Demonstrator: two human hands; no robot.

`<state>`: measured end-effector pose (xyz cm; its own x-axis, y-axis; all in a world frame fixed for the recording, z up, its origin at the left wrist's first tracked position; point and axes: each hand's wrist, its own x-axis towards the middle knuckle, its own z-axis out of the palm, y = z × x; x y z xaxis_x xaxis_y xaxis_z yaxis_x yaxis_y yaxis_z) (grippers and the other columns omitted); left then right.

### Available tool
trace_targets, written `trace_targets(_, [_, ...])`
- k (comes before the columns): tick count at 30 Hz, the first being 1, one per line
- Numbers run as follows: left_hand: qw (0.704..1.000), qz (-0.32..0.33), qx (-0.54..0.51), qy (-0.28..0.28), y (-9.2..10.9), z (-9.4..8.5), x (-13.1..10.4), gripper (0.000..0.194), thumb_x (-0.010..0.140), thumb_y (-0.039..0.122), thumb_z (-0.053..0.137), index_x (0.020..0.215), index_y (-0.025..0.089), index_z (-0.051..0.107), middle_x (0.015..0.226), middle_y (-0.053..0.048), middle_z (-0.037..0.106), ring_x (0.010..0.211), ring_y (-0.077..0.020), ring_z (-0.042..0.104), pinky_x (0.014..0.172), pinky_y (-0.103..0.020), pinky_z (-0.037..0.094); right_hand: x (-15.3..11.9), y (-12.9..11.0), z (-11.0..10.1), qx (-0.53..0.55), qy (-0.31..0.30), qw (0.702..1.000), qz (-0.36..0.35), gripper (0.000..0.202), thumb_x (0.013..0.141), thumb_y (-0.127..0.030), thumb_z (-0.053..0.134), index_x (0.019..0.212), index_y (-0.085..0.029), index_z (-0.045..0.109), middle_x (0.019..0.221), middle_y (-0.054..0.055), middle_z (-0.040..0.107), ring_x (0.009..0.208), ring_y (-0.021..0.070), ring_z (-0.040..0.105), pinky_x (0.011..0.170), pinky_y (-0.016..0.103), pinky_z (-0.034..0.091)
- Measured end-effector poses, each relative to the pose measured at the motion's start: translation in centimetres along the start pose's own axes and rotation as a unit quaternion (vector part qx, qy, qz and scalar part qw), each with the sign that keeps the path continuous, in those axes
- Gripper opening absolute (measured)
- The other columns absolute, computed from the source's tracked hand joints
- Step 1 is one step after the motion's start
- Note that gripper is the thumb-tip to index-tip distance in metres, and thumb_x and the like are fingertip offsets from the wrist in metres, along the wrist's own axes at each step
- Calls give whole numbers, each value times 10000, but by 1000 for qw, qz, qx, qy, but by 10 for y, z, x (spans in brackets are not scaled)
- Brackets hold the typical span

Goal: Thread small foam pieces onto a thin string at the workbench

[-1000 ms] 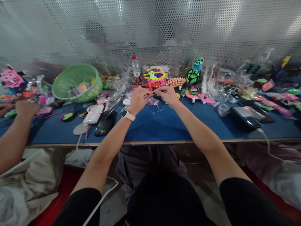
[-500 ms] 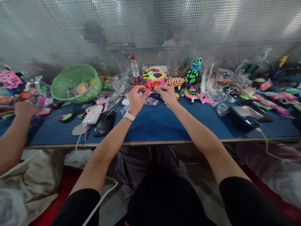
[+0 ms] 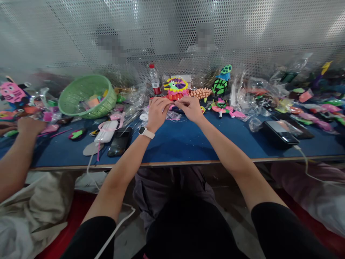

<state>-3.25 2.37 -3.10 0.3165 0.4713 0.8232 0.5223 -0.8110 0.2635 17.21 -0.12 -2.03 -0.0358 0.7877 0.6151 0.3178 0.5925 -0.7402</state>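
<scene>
My left hand (image 3: pixel 158 113) and my right hand (image 3: pixel 191 108) meet over the far middle of the blue table, fingertips nearly touching. Both are closed in a pinch. Whatever lies between the fingertips is too small and covered to name. Just behind them stands a colourful clay figure (image 3: pixel 176 85) with a yellow frilled rim, purple and green inside, on a red and pink base. A spiky tan clay piece (image 3: pixel 201 94) lies to its right. Beneath the hands a clear plastic wrapper (image 3: pixel 174 116) shows in part.
A green basket (image 3: pixel 67 102) with clay pieces stands at the left, near a dark phone (image 3: pixel 120 142) and a white power bank (image 3: pixel 107 132). A red-capped bottle (image 3: pixel 154 80) is at the back. At the right sits a black device (image 3: pixel 279 135) with a cable. A co-worker's hand (image 3: pixel 30 126) rests far left.
My left hand has rolled over, so its back and the watch face now show. The fingertips have come closer together. The red bit seen between them earlier is now hidden.
</scene>
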Motion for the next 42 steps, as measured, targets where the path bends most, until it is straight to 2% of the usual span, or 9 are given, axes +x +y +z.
trace_targets(3, [992, -42, -113, -35, -3, 5, 2, 340, 1086, 573, 661, 1044, 268, 804, 1034, -70, 814, 1008, -249, 718, 980, -447, 566, -1, -5, -9, -58, -10, 998, -35, 176, 960, -380, 833, 819, -275, 827, 830, 16, 750, 803, 196, 657, 828, 384, 550])
trace_targets(7, [930, -139, -328, -93, -10, 16, 3, 454, 995, 692, 743, 986, 239, 771, 879, -50, 761, 744, -168, 665, 711, -327, 553, -1, 0, -14, -78, -19, 994, -77, 200, 990, -401, 796, 850, -267, 845, 892, 26, 777, 825, 196, 662, 840, 373, 542])
trace_targets(10, [906, -164, -380, -93, -12, 19, 3, 454, 960, 686, 789, 1005, 235, 757, 854, -41, 738, 699, -148, 636, 661, -302, 529, 2, 9, -11, -71, -8, 994, -85, 252, 1009, -444, 770, 873, -248, 851, 865, 35, 776, 807, 191, 653, 806, 360, 535])
trace_targets(17, [995, -17, -100, -6, -3, 6, 1, 353, 1044, 580, 740, 1058, 228, 757, 1008, -65, 757, 833, -183, 678, 840, -366, 565, 8, 24, 2, 37, 19, 999, 16, 438, 950, -623, 792, 788, -216, 823, 763, 40, 753, 758, 188, 664, 732, 343, 539])
trace_targets(21, [999, 31, 5, 15, -3, 5, -3, 422, 1036, 637, 721, 958, 223, 728, 981, -58, 749, 879, -212, 681, 901, -398, 548, 6, 28, 6, 64, 18, 998, 24, 345, 936, -536, 815, 796, -220, 830, 786, 41, 769, 761, 188, 672, 735, 352, 538])
trace_targets(26, [999, 21, -24, 17, -1, 4, -2, 492, 1038, 684, 688, 857, 227, 700, 896, -40, 733, 815, -202, 660, 853, -387, 532, 3, 27, 4, 41, 7, 999, -22, 236, 962, -414, 808, 815, -230, 827, 844, 45, 782, 800, 200, 689, 788, 377, 543])
trace_targets(31, [980, -89, -179, 8, 3, 6, 3, 481, 955, 681, 802, 818, 226, 726, 806, -27, 714, 742, -175, 638, 730, -344, 523, 3, 23, -3, 22, -3, 999, -48, 238, 977, -424, 799, 826, -242, 831, 829, 30, 765, 782, 192, 658, 778, 377, 531])
trace_targets(38, [851, -282, -440, -54, 0, 17, 3, 423, 946, 601, 821, 780, 236, 685, 783, -33, 677, 694, -151, 633, 631, -312, 525, 2, 19, 5, 91, 16, 995, -27, 389, 912, -605, 834, 780, -240, 811, 789, 17, 759, 770, 181, 659, 760, 359, 551])
trace_targets(42, [886, -302, -353, 9, -4, 22, 1, 414, 1001, 657, 732, 914, 254, 697, 899, -62, 727, 807, -185, 681, 683, -332, 543, 2, 20, 11, 77, 97, 992, 23, 357, 925, -562, 815, 802, -226, 824, 777, 27, 764, 766, 185, 669, 721, 342, 549])
